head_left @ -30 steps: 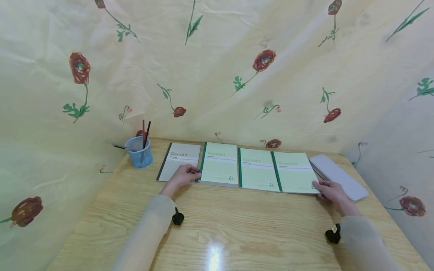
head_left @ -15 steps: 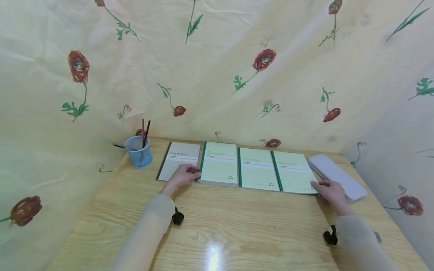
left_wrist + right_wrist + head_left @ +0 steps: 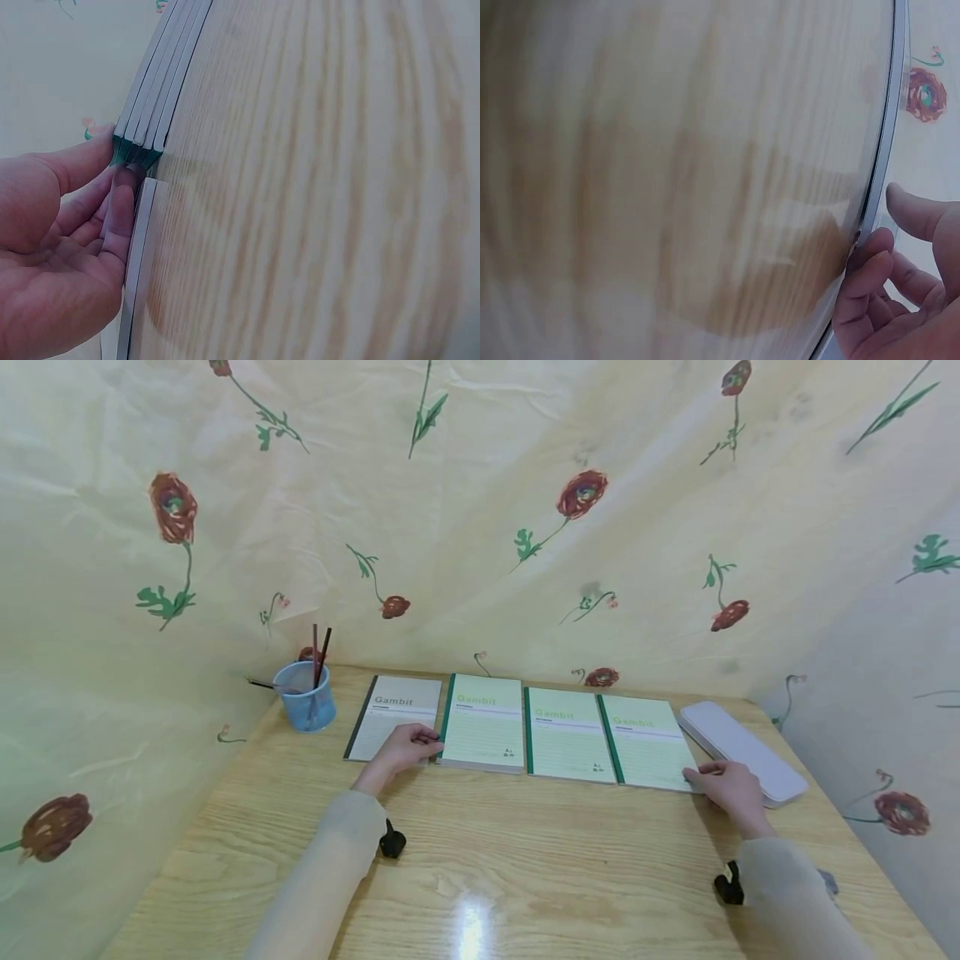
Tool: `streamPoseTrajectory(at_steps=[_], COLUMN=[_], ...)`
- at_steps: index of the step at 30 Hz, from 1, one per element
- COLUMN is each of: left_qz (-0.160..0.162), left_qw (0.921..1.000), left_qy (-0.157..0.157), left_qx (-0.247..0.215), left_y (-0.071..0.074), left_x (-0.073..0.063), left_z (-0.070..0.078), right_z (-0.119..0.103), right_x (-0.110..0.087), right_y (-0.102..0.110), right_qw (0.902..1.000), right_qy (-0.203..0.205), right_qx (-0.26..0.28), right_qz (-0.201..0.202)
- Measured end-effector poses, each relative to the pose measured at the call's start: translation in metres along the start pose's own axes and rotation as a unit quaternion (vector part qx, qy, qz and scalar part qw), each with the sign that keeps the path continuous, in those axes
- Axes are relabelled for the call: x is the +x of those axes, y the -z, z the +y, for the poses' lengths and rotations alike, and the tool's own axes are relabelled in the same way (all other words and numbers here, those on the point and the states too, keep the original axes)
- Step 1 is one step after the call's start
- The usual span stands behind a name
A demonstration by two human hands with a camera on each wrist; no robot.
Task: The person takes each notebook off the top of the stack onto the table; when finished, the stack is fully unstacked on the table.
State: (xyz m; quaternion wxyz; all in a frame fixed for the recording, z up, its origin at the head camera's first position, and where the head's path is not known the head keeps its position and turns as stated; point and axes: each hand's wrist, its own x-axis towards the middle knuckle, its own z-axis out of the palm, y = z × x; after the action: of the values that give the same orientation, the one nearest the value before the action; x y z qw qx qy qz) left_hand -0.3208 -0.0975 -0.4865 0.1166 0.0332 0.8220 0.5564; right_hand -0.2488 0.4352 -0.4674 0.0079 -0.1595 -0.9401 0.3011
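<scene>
In the head view, several Gambit notebooks lie in a row. My left hand [image 3: 405, 747] reaches over the grey notebook [image 3: 393, 714] to the dark green spine of a pale green notebook stack [image 3: 486, 727]. In the left wrist view, the thumb lies at the stack's upper spine corner, with bent fingertips [image 3: 124, 180] against the spines below. My right hand [image 3: 727, 785] is at the near right corner of the rightmost green notebook [image 3: 648, 743]. The right wrist view shows its thumb raised off the cover and its bent fingers [image 3: 870, 270] touching the notebook's edge.
A white oblong case [image 3: 742, 752] lies slanted just beyond my right hand. Another green notebook [image 3: 566, 735] lies between the stack and the rightmost one. A blue pencil cup [image 3: 307, 702] stands back left on the wooden table [image 3: 525, 860], before a flowered cloth [image 3: 487, 527].
The corner of the rightmost notebook has come down, and my right hand has shifted slightly left, loosening its grip. My left hand has stayed at the stack.
</scene>
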Motion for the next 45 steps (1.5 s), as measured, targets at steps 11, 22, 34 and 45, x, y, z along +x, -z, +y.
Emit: streamPoseTrajectory(at_steps=[11, 22, 34, 45], left_qz=[0.003, 0.004, 0.002, 0.001], left_qw=[1.0, 1.0, 1.0, 1.0], left_qy=[-0.002, 0.0, -0.001, -0.004], left_qx=[0.0, -0.001, 0.001, 0.003], left_y=[0.0, 0.0, 0.0, 0.0], left_x=[-0.001, -0.002, -0.002, -0.004], left_z=[0.002, 0.003, 0.0, 0.003], right_z=[0.0, -0.048, -0.142, -0.199], right_x=[-0.001, -0.001, -0.003, -0.008], right_y=[0.0, -0.002, -0.045, -0.117], right_qw=[0.9996, 0.9988, 0.9896, 0.9838], right_qy=[-0.01, 0.031, 0.144, 0.136], right_qx=[0.024, -0.012, 0.007, 0.097], right_qz=[-0.008, 0.037, 0.003, -0.065])
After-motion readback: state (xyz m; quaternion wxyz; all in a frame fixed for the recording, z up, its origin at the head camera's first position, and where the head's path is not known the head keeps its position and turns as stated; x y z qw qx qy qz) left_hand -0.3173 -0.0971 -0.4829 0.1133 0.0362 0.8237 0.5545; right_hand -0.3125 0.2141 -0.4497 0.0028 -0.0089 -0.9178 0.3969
